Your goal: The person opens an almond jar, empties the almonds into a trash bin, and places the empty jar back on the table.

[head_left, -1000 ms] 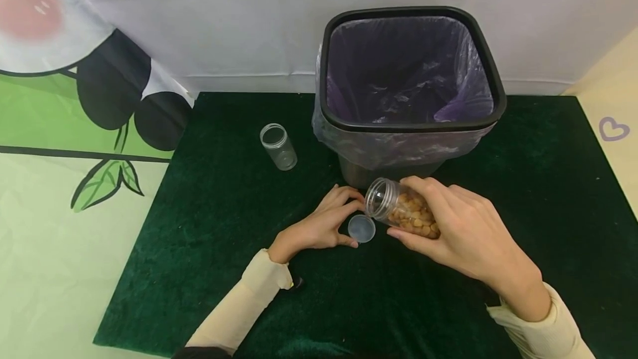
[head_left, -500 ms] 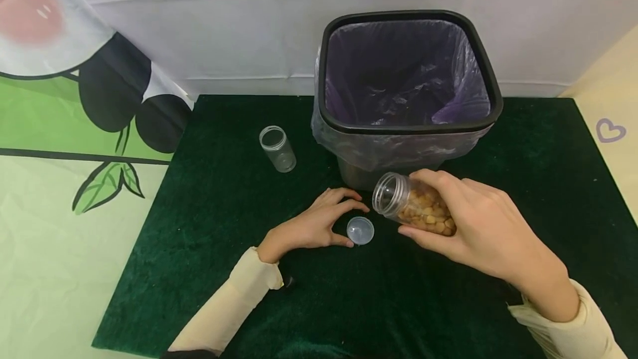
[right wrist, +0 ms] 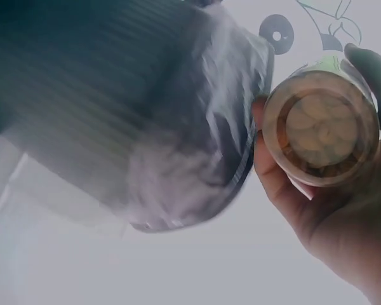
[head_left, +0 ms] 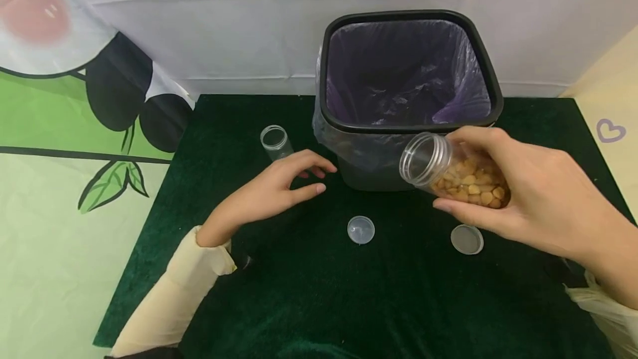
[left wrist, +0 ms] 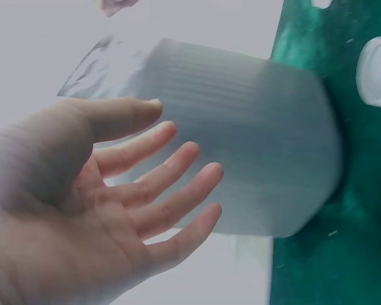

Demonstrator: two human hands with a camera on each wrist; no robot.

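Observation:
My right hand (head_left: pixel 543 198) grips a clear plastic jar (head_left: pixel 473 179), tilted on its side in front of the bin. Its uncapped mouth points left, and yellow-brown pieces (head_left: pixel 466 187) lie in its lower part. In the right wrist view the base of this jar (right wrist: pixel 322 127) faces the camera. My left hand (head_left: pixel 269 184) is raised with loosely bent fingers and nothing in them; the left wrist view shows its palm (left wrist: pixel 82 235) bare. Just behind that hand, a second clear jar (head_left: pixel 275 140) without a cap stands, its lower part hidden.
A black-rimmed bin (head_left: pixel 344 126) lined with a purplish bag stands at the back. Two round lids lie on the green cloth (head_left: pixel 319 292): a translucent lid (head_left: pixel 361 230) in the middle and a greyish lid (head_left: pixel 467 239) below the right hand.
My left hand has left the translucent lid and moved left and back toward the second jar. My right hand has carried the filled jar right and upward, uncovering the greyish lid.

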